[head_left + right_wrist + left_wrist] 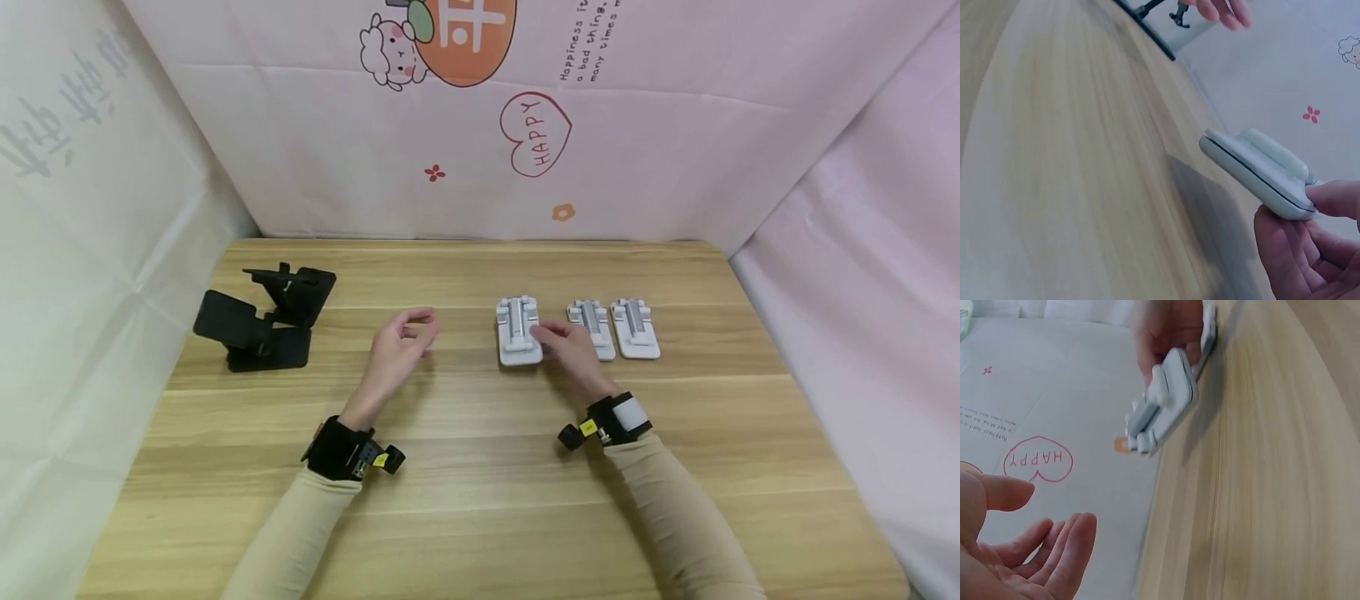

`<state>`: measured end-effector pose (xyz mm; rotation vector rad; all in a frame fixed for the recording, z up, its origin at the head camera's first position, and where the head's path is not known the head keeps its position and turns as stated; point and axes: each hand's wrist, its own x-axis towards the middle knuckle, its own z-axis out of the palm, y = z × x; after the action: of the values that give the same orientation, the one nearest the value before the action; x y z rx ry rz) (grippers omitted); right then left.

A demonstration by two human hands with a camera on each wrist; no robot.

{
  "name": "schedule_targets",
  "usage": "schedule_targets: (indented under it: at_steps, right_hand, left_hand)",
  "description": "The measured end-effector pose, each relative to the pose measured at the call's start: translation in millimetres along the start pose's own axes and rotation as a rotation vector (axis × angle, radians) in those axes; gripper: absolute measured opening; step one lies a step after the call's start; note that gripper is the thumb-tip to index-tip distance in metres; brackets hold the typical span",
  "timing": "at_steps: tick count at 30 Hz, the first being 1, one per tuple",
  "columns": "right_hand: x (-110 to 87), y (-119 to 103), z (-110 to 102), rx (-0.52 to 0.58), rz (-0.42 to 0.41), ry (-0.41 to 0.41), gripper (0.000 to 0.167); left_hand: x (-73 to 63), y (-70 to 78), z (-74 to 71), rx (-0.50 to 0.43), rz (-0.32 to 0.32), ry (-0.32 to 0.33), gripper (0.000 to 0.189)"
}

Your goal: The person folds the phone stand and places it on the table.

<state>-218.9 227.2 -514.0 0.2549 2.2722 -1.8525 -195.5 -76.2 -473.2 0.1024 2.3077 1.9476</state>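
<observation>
My right hand (576, 357) pinches a white folded phone stand (518, 337) by its right edge, thumb on top and fingers below. In the right wrist view this stand (1260, 172) is raised above the table, with its shadow on the wood. My left hand (396, 348) hovers to the left of it with loosely bent fingers and nothing in them; the left wrist view shows its thumb apart from the fingers. Two more white folded phone stands lie to the right: one (597, 321) partly behind my right hand, the other (636, 329) fully visible.
Two black phone stands, unfolded, stand at the table's left: one at the back (303, 293), one in front (266, 354). The wooden table (465, 517) meets a printed white cloth (360, 158) at its far edge; cloth also hangs at both sides.
</observation>
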Motion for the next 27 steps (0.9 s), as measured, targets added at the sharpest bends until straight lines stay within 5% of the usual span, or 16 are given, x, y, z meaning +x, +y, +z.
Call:
schedule_targets:
  at_steps: [4, 9, 19, 27]
  right_hand:
    - [3.0, 0, -5, -0.06, -0.009, 0.031, 0.044]
    - [4.9, -1, -9, -0.132, -0.029, 0.072, 0.042]
    - [6.9, 2, -10, -0.35, -0.169, 0.168, 0.038]
    - [3.6, 3, -7, -0.494, -0.257, 0.247, 0.042]
  left_hand:
    - [-2.1, -2.7, -11.5, 0.195, 0.076, 0.078, 0.041]
    - [-3.7, -6.5, -23.1, 0.325, 0.179, 0.142, 0.039]
    - [-9.4, -9.6, -35.8, 0.451, 0.312, 0.244, 0.031]
    - [-12.0, -8.9, -48.0, 0.46, 0.403, 0.324, 0.027]
